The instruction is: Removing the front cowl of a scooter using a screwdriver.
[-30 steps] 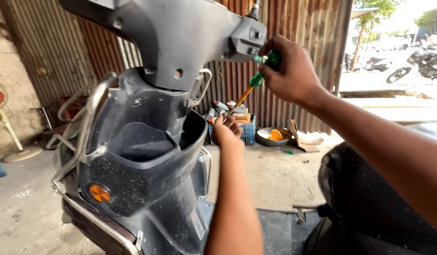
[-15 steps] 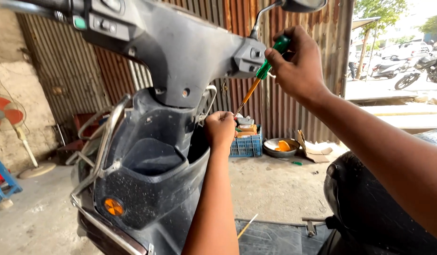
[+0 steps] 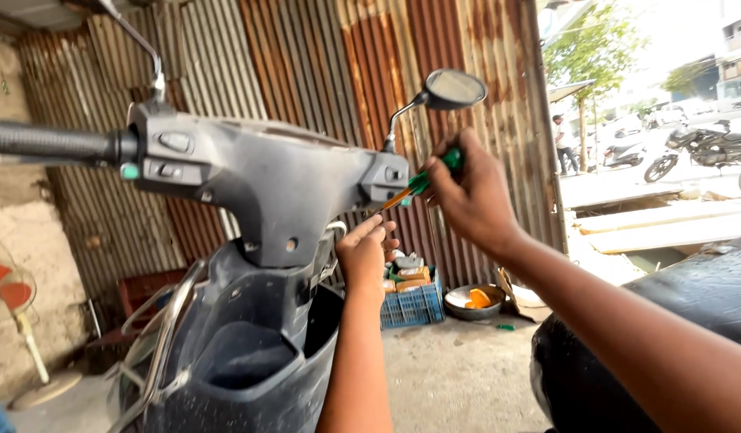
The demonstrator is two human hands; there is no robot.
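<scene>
Dark grey scooter (image 3: 266, 192), black grip (image 3: 46, 143), small green button (image 3: 130, 171). Green handle, orange shaft on screwdriver (image 3: 422, 183). Rust-brown and grey corrugated stripes on wall (image 3: 322, 72). Blue crate (image 3: 412, 306). Grey bowl (image 3: 470, 301) with something orange inside, perhaps a cloth. Red-orange fan (image 3: 6, 290). Black seat (image 3: 691, 321).

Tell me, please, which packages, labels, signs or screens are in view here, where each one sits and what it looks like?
Small boxes: stacked in the blue crate on the floor by the metal wall, behind the left hand; rectangular, orange, green and pale.
Signs or screens: none that I can make out.
</scene>
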